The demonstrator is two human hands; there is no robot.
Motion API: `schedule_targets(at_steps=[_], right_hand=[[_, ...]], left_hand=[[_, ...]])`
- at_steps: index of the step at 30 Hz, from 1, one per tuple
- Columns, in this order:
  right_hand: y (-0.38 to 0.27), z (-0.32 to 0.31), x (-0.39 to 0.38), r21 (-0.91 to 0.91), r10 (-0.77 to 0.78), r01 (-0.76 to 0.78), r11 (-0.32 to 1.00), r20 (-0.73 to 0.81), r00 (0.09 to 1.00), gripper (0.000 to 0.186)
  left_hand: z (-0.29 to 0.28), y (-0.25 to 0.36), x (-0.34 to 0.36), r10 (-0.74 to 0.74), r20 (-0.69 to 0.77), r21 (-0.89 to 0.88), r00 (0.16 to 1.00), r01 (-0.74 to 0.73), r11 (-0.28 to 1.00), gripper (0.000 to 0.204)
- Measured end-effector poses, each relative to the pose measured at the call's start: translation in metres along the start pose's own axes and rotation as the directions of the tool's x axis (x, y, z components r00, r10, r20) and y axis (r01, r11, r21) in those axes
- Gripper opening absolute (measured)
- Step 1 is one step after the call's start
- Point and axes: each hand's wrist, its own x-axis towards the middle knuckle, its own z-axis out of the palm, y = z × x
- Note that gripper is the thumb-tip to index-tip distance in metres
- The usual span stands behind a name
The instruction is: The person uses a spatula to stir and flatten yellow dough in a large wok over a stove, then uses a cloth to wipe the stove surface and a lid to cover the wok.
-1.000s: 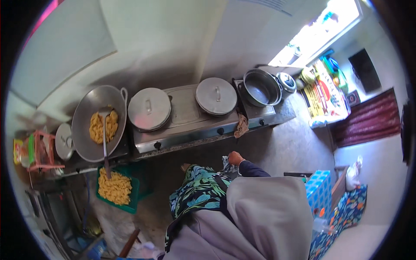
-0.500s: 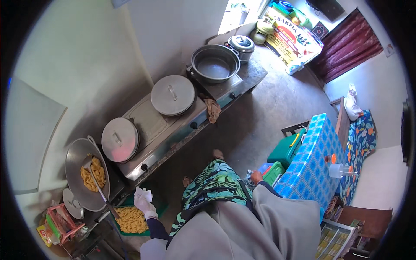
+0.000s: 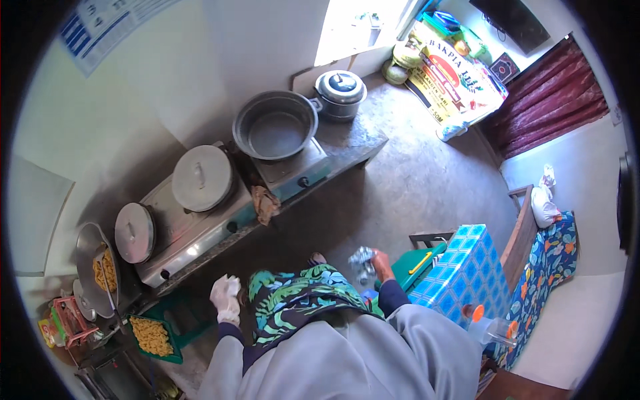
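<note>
My left hand [image 3: 225,299], in a white glove, hangs low left of my patterned skirt [image 3: 300,293], its fingers loosely bent and apart, near the green tray [image 3: 175,345] of yellow food [image 3: 150,333]. My right hand [image 3: 381,265] grips a crumpled grey-blue cloth [image 3: 364,260], beside a green plastic box [image 3: 407,270] and a table with a blue checked cover [image 3: 453,267]. Along the wall, a wok [image 3: 90,243] of yellow food, two lidded pans [image 3: 133,237] [image 3: 200,179] and an open dark pot [image 3: 272,130] sit on steel stoves [image 3: 180,227].
A lidded steel pot [image 3: 340,97] stands at the counter's far end. Beyond are a printed board [image 3: 433,80], a maroon curtain [image 3: 553,100], a floral-covered bed [image 3: 540,293] with a white bag [image 3: 545,210], and orange-lidded jars [image 3: 493,333]. A rack [image 3: 70,317] sits at the left.
The view has swung toward the room's far end, bringing more of the right side in. My gloved left hand has come into view; my right hand, with the cloth, is nearer the table side.
</note>
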Motion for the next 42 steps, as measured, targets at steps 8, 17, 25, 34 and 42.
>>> schedule_targets(at_steps=[8,17,25,34,42], right_hand=[[-0.199,-0.08,0.121,0.824,0.028,-0.204,0.528,0.223,0.974,0.016],[-0.3,-0.105,0.31,0.376,-0.287,0.266,0.888,0.0,0.958,0.007],[-0.337,-0.149,0.388,0.367,-0.231,0.14,0.92,0.218,0.948,0.018],[-0.355,-0.065,0.415,0.398,0.009,-0.46,0.794,0.748,0.664,0.025],[-0.423,-0.005,0.32,-0.181,0.168,-0.469,0.864,0.983,-0.07,0.031]], left_hand=[[0.185,0.102,0.026,-0.262,0.374,-0.387,0.89,0.406,0.828,0.01],[0.315,0.122,0.077,-0.394,0.27,-0.426,0.878,0.476,0.769,0.015],[0.395,0.18,0.089,-0.364,0.139,-0.579,0.921,0.374,0.725,0.041],[0.403,0.218,0.028,-0.568,-0.276,-0.753,0.775,0.193,0.629,0.018],[0.418,0.203,-0.082,-0.706,-0.622,-0.774,0.339,-0.127,0.621,0.018]])
